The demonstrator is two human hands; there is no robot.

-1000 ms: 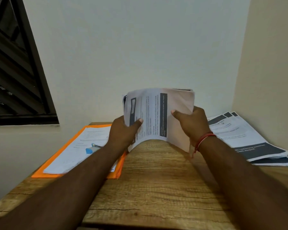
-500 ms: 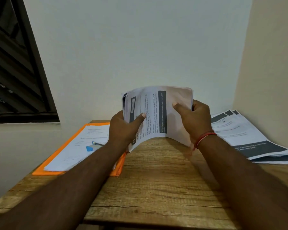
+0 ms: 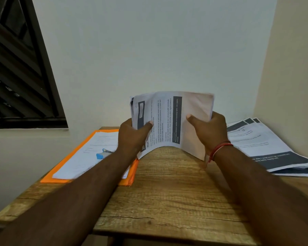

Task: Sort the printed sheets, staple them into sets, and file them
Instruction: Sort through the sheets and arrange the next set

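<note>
A bundle of printed sheets (image 3: 169, 119) stands on edge above the wooden table (image 3: 167, 192), bowed outward toward me, its front page showing text and dark bands. My left hand (image 3: 132, 135) grips its left side, thumb on the front page. My right hand (image 3: 208, 130) grips its right side, thumb in front and fingers behind. An orange folder (image 3: 64, 167) lies at the left with white sheets (image 3: 89, 157) on it, and a blue stapler (image 3: 102, 154) rests on those sheets.
A spread pile of printed sheets with dark bands (image 3: 267, 148) lies at the table's right, against the side wall. A white wall stands close behind the table. A dark window (image 3: 16, 68) is at the upper left.
The bundle has stayed upright in both hands and has barely shifted. My thumbs have slid slightly on the front page.
</note>
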